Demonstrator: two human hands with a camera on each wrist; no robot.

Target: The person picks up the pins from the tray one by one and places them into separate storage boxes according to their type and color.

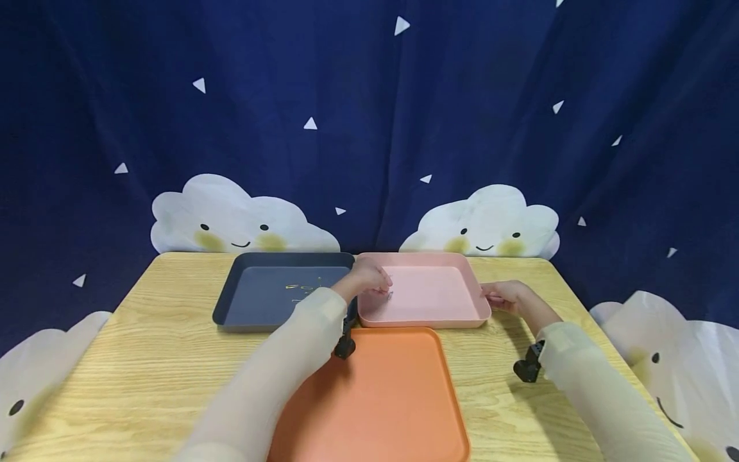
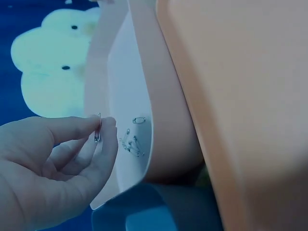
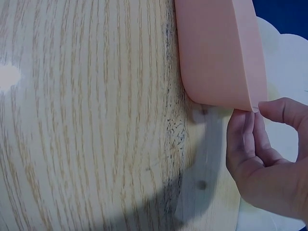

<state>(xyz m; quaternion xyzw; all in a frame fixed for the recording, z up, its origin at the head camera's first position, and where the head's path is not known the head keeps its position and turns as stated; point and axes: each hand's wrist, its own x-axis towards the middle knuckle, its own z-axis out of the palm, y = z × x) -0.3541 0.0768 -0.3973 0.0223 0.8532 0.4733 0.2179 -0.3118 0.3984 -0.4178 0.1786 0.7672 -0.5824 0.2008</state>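
A pink tray (image 1: 430, 298) stands at the back middle of the wooden table (image 1: 144, 359). My left hand (image 1: 378, 282) reaches over its left rim and pinches a small silver safety pin (image 2: 97, 131) between thumb and forefinger, just above the tray floor. Several more silver pins (image 2: 131, 143) lie in a loose heap in that corner of the pink tray (image 2: 130, 72). My right hand (image 1: 491, 296) holds the tray's right rim. In the right wrist view, the right hand (image 3: 255, 115) pinches the rim of the pink tray (image 3: 216, 53), thumb on top and fingers beneath.
A dark navy tray (image 1: 260, 308) sits just left of the pink one, with a few small gold things (image 1: 303, 287) in it. An orange tray (image 1: 392, 398) lies in front, between my forearms. A blue cloud-print curtain (image 1: 369, 128) closes off the back.
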